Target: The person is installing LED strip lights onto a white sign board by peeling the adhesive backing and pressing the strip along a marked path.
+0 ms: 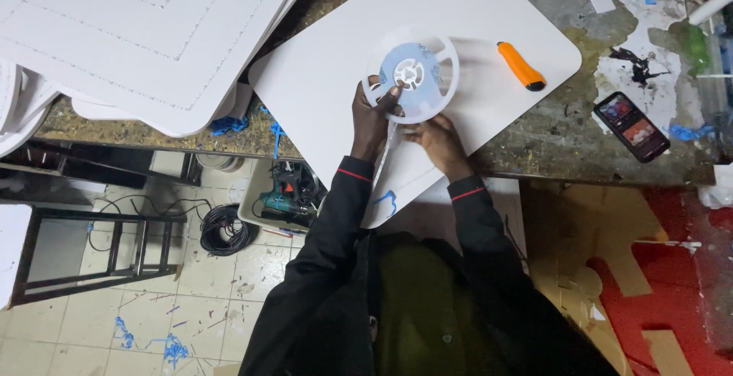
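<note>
White reel [411, 75] gripped in left hand [373, 120] (rim), right hand [437, 136] below

A worn, paint-stained workbench [550, 135] carries the work. A white rounded board [321, 78] lies across its front edge, one corner hanging past that edge. A stack of white boards [137, 32] covers the left end of the bench. On the bare top near the right end lies a phone [631, 126] with its screen lit. Scraps of white paper [634, 48] and blue tape [691, 132] lie along the back and right edges.
</note>
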